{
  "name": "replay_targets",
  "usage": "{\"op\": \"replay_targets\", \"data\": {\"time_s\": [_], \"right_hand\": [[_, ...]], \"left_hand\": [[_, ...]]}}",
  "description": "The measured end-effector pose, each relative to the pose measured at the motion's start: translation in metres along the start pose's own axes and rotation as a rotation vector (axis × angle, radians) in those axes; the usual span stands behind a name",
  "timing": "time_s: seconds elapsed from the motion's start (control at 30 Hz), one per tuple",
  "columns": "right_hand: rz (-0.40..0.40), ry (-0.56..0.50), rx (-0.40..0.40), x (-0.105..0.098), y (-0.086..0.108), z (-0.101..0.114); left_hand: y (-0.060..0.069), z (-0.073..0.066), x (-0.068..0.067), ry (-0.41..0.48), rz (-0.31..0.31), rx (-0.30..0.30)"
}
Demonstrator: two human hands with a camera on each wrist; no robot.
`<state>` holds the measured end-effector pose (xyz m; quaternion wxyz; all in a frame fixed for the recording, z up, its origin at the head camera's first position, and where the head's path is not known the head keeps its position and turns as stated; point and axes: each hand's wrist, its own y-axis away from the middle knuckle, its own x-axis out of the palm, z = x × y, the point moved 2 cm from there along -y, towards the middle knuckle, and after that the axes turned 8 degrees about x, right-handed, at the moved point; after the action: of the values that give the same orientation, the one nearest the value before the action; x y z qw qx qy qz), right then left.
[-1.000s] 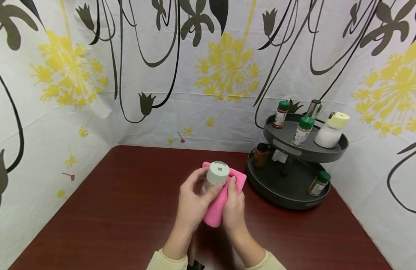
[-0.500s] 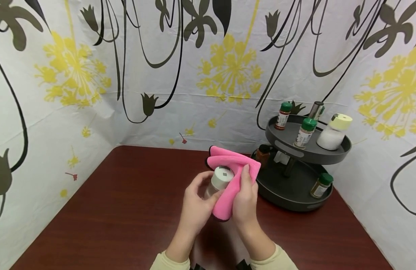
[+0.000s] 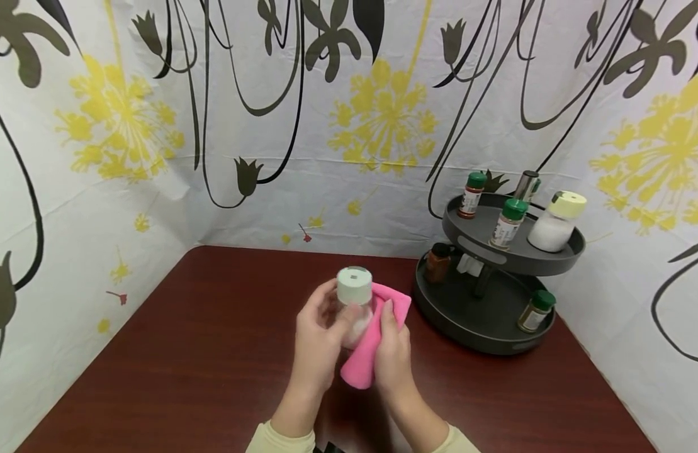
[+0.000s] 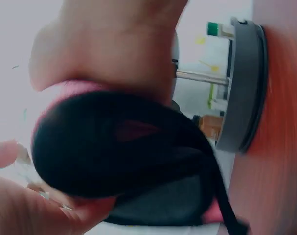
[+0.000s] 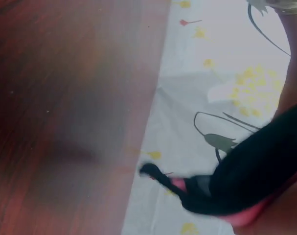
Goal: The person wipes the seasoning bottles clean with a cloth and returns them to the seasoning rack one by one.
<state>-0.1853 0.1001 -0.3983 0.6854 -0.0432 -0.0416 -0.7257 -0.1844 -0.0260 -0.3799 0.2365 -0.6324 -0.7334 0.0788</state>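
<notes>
In the head view my left hand grips a clear shaker jar with a pale green lid, held upright above the table. My right hand holds a folded pink cloth against the jar's right side. Part of the jar is hidden by the cloth and the left thumb. The cloth's dark edging and underside fill the middle of the left wrist view, blurred. From the right wrist, the same dark cloth edge shows at lower right.
A two-tier dark grey turntable rack stands at the right back of the brown table. Its upper tier bears green-capped spice jars and a white shaker; below are a brown bottle and another green-capped jar. Patterned curtains hang behind.
The cloth's raised, spread top has folded down and come back left with my right hand. The jar has shifted slightly left and now stands more upright, with more of its body showing.
</notes>
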Motion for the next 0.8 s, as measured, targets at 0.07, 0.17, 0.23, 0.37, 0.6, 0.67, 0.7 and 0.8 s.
{"op": "replay_targets", "data": {"time_s": [0.07, 0.17, 0.23, 0.37, 0.6, 0.67, 0.7, 0.8], "right_hand": [[-0.001, -0.032, 0.071, -0.003, -0.002, 0.000], [-0.050, -0.138, 0.118, -0.009, -0.006, 0.006], [-0.091, -0.197, 0.094, -0.012, -0.008, 0.017], [-0.065, -0.196, -0.022, -0.013, -0.008, 0.049], [0.057, -0.112, -0.301, 0.000, 0.001, 0.075], [0.047, -0.077, -0.324, 0.003, 0.003, 0.071], [0.033, -0.059, -0.321, 0.004, 0.004, 0.068], [-0.017, -0.011, -0.292, 0.007, 0.008, 0.054]], "left_hand": [[-0.002, -0.001, -0.001, 0.125, -0.016, -0.047], [-0.005, -0.004, -0.003, 0.253, -0.044, -0.106], [-0.005, -0.005, -0.003, 0.211, -0.059, -0.096], [-0.004, -0.001, -0.004, 0.009, -0.087, 0.001], [0.002, 0.000, 0.004, -0.155, 0.016, 0.164], [0.004, 0.000, 0.006, -0.172, 0.039, 0.186], [0.004, -0.001, 0.007, -0.175, 0.041, 0.195], [0.006, -0.002, 0.007, -0.144, 0.026, 0.218]]}}
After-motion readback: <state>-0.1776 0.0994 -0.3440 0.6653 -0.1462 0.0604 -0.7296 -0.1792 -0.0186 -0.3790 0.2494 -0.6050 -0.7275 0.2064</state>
